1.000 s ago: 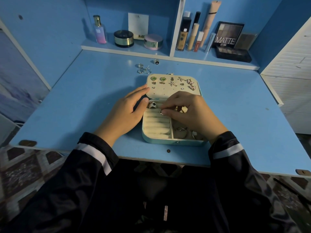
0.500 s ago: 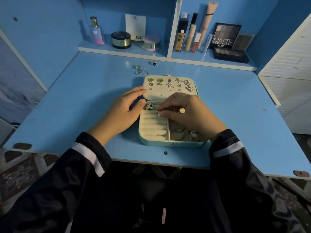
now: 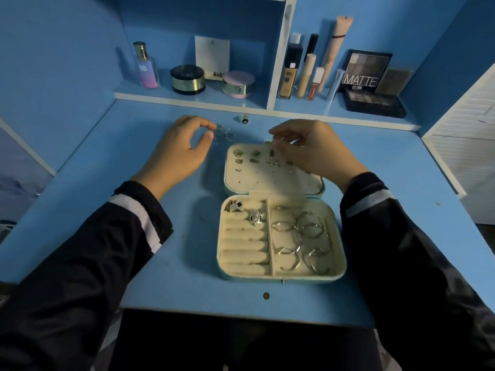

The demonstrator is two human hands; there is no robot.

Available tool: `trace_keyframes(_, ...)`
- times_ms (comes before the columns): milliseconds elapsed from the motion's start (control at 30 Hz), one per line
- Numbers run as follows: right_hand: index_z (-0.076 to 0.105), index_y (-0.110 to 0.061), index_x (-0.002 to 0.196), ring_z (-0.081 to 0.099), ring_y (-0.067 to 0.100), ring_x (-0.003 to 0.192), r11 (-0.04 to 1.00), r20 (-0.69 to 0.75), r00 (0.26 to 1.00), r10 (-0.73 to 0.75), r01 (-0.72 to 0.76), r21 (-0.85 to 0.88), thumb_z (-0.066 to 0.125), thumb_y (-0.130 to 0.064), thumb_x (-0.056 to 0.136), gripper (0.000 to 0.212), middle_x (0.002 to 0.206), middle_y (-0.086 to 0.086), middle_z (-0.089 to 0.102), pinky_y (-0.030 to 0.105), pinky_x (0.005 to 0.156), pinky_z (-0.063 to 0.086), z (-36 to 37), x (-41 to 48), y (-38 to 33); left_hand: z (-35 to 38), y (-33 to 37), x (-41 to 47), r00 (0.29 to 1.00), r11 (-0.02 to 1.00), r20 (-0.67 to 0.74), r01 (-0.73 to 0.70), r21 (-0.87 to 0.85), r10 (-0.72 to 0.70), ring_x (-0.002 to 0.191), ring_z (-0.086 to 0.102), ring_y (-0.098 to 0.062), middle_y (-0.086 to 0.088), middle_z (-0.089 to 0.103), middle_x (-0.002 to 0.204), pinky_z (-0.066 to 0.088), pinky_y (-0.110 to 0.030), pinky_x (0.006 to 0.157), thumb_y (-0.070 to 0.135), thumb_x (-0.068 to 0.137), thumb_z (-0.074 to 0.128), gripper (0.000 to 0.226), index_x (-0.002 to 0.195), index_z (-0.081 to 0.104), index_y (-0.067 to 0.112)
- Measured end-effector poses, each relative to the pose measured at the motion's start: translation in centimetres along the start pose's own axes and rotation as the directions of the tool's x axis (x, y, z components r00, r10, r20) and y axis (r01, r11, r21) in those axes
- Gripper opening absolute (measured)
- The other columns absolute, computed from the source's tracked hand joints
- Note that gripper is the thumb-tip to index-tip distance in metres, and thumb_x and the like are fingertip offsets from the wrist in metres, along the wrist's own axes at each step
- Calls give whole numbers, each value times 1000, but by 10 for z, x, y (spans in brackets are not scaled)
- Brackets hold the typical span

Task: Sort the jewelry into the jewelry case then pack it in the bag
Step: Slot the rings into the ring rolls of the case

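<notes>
1. The jewelry case (image 3: 246, 276) lies open in the middle of the blue desk (image 3: 388, 156), its lid folded back flat towards the shelf (image 3: 187, 99).
2. In the base, two chunky rings (image 3: 255, 216) sit at the far end of the ring rolls (image 3: 245, 245). Silver hoops (image 3: 302, 236) lie tangled in the right compartment.
3. Small stud earrings (image 3: 254, 156) are pinned in rows on the lid's pad.
4. The left hand (image 3: 179, 148) is beyond the case's far left corner. Its thumb and forefinger curl towards each other right at a cluster of loose rings (image 3: 223, 133) on the desk. I cannot tell whether they have hold of one.
5. The right hand (image 3: 313, 151) hovers over the lid's far right corner with its fingers bent inwards. The blur hides whether they pinch anything.
6. A dark-stoned ring (image 3: 242, 119) sits alone near the shelf edge, apart from both hands.
7. On the shelf stand a perfume bottle (image 3: 146, 66) and a MATTE palette (image 3: 367, 72).
</notes>
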State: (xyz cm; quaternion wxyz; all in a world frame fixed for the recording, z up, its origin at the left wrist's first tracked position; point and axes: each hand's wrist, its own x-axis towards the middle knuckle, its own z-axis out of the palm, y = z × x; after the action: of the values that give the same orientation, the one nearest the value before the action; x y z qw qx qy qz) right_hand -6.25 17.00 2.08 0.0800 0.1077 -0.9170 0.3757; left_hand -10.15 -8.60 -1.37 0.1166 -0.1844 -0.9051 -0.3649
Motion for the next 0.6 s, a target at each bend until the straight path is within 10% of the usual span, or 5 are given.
trace_keyframes(100, 69, -13, 114, 59, -1, 79, 995, 13, 1000, 6, -5, -103, 65, -19, 91, 24, 96, -5, 67, -1, 69, 40, 6, 26, 9, 5, -9, 17, 1000, 999, -8, 16, 32, -16, 123, 49, -15, -4, 57, 127, 29, -12, 98, 20, 101, 51, 27, 124, 62, 11)
trace_keyframes(367, 68, -21, 121, 58, 11, 94, 967, 122, 992, -34, 64, -246, 63, -19, 92, 29, 117, 2, 66, 25, 91, 48, 26, 82, 20, 15, -29, 48, 1000, 999, -8, -21, 42, 22, 101, 60, -15, 0, 66, 118, 45, -24, 91, 16, 97, 57, 22, 118, 66, 12)
trace_keyframes(600, 67, -19, 124, 48, 1, 92, 951, 139, 977, -163, 193, -241, 60, -8, 92, 35, 120, 1, 66, -6, 75, 26, 37, 91, 32, 13, -35, 53, 997, 998, 56, -57, -41, 60, 97, 64, -3, 4, 70, 106, 44, -5, 87, 11, 94, 63, 16, 106, 72, 15)
